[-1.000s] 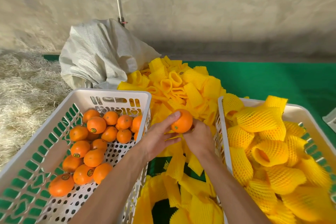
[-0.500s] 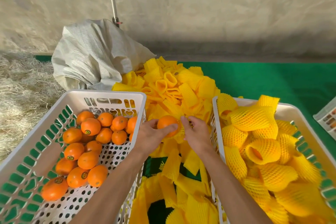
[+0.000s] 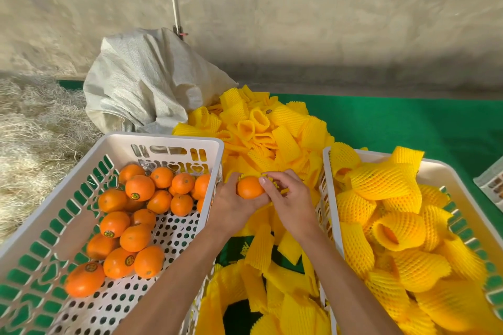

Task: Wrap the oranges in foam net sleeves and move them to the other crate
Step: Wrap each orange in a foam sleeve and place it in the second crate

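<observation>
Green mat point(image 3: 408, 122) under the work area. Your left hand point(image 3: 234, 205) cups a bare orange point(image 3: 249, 187) between the two crates, above the loose foam sleeves point(image 3: 261, 128). Your right hand point(image 3: 290, 196) pinches a sleeve edge against it. Left crate point(image 3: 163, 140) holds unwrapped oranges point(image 3: 136, 212); right crate point(image 3: 446, 168), wrapped ones point(image 3: 381, 179). White sack point(image 3: 141, 81) behind.

bare orange point(image 3: 249, 187) held between left crate point(image 3: 174, 141) of loose oranges point(image 3: 136, 215) and right crate point(image 3: 381, 158) of sleeved ones.

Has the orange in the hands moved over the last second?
Yes. The orange has dropped lower, from above the left crate rim to about its level, among the loose sleeves.
</observation>
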Available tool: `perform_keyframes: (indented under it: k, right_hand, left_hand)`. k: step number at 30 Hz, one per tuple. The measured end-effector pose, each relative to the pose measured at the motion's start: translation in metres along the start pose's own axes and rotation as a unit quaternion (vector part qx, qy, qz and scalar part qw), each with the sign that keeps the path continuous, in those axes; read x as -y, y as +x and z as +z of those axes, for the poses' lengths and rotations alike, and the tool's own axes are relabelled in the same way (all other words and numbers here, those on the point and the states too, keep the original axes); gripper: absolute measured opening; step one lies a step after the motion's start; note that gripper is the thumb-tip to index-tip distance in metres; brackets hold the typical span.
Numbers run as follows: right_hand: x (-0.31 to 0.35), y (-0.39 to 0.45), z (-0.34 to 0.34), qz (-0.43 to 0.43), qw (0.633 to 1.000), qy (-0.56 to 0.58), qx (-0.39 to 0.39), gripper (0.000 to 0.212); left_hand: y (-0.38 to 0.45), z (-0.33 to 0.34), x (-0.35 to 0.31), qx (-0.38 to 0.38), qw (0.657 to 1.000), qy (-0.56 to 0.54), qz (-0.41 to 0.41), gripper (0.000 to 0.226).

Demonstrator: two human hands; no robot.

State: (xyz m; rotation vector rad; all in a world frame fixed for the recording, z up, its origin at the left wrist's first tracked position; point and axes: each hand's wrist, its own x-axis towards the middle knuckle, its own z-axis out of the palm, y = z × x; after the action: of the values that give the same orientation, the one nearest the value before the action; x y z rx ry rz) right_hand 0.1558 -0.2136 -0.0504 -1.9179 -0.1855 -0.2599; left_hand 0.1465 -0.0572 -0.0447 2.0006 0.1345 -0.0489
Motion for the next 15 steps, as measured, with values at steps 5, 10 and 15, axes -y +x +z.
perform_keyframes:
  k: [5,10,15]
  right_hand:
    - [-0.003,-0.001,0.004,0.090,0.994,0.030,0.061,0.043]
    - [-0.004,0.002,0.003,0.101,0.993,0.059,0.026,0.037]
    - [-0.006,0.002,-0.005,0.051,0.998,-0.027,-0.004,0.027]
  left_hand:
    - [0.002,0.002,-0.003,-0.041,0.998,-0.045,-0.014,0.089]
    - [0.005,0.002,-0.001,0.040,0.994,-0.096,-0.036,0.083]
    - [0.004,0.004,-0.003,0.029,0.993,-0.106,-0.034,0.078]
